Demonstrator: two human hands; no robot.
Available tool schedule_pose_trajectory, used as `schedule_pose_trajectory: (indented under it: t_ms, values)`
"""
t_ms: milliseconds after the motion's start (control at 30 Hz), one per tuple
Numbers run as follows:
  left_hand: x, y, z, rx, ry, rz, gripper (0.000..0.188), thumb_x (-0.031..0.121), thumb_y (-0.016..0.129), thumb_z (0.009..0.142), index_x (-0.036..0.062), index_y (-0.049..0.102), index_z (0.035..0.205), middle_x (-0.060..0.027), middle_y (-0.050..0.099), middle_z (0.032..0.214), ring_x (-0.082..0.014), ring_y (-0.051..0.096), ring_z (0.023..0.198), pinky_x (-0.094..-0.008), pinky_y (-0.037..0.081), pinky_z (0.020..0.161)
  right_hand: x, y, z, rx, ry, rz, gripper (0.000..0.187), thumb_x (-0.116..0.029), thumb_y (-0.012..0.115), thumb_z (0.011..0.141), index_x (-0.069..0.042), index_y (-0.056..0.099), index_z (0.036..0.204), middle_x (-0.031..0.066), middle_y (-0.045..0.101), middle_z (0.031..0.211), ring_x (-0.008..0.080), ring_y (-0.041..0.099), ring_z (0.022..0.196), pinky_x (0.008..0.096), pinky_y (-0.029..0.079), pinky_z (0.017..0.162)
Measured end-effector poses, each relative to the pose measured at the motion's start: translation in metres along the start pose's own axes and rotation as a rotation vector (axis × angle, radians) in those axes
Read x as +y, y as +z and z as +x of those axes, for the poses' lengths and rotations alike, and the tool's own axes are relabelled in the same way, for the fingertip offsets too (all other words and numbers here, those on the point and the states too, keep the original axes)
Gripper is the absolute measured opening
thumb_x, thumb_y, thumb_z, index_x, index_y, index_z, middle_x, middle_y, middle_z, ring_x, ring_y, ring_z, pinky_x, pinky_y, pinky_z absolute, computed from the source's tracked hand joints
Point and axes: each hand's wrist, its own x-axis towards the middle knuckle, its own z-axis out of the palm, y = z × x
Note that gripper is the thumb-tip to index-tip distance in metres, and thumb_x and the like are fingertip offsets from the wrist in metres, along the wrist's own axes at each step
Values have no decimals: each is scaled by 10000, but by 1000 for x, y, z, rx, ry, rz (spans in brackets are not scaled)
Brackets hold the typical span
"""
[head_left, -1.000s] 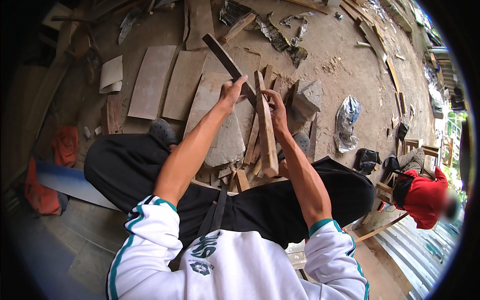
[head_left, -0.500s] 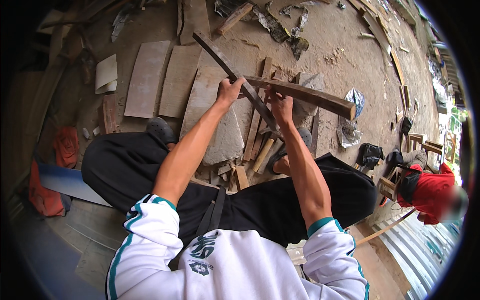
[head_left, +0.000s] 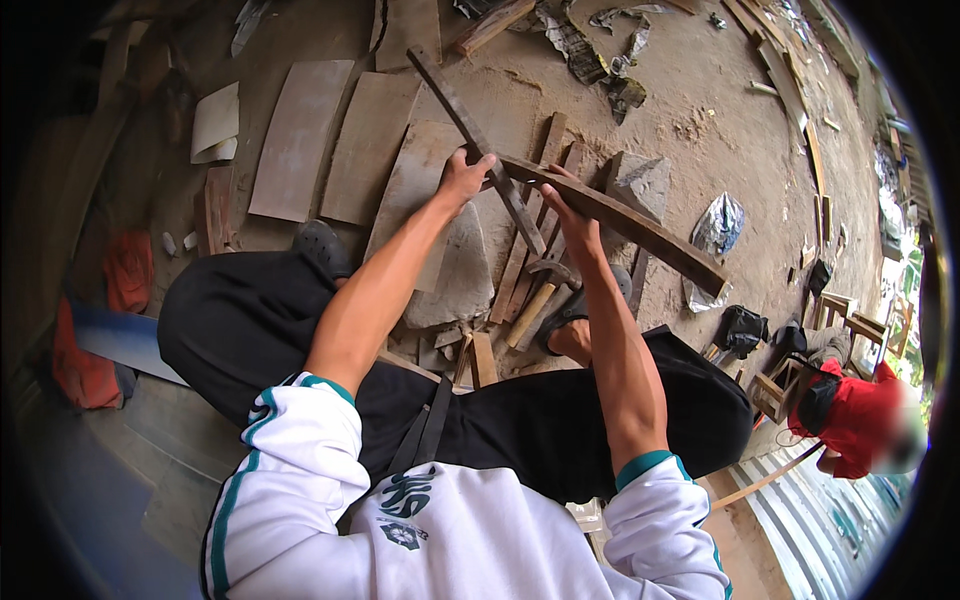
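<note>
Two dark wooden strips cross each other in front of me. My left hand [head_left: 467, 179] is closed around the crossing, its thumb on the thinner strip [head_left: 447, 97]. That strip slants from far left to near right. My right hand [head_left: 570, 213] grips the thicker wooden bar [head_left: 640, 226], which runs out to the right from the crossing. Whether the two are fastened together cannot be made out. Below the thin strip's near end lies a hammer [head_left: 532, 314] with a pale wooden handle, beside my right foot. A rough stone slab [head_left: 460, 275] lies under my left forearm.
Flat boards [head_left: 300, 140] lie on the dirt floor at the left. Narrow wooden strips [head_left: 522, 255] and a grey block [head_left: 640, 182] are near my right hand. Crumpled foil [head_left: 718, 225] and a black bag [head_left: 741, 330] lie farther right. Another person in red [head_left: 848, 415] is at the far right.
The thicker bar's free end has swung nearer to me and slightly right. My right hand has shifted a little right along with it. Both hands keep their hold.
</note>
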Motion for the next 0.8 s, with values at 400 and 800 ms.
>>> schedule_pose_trajectory:
  t_ms: [400,800]
  values:
    - [0,1,10,92,92,166,476,264,681,849,-68,504,1141,-160,604,1090,-220,569,993,-357,471,852,29,11,24,-111,-92,-331,638,-286,777,806,-59,485,1326,67,604,1103,162,542,1037,313,450,892]
    - [-28,1,12,268,171,193,455,251,688,839,-48,496,1122,-161,609,1070,-251,570,1008,-372,453,887,36,15,41,-128,-9,-243,615,-377,743,827,-32,514,1283,99,636,1069,191,594,990,331,474,861]
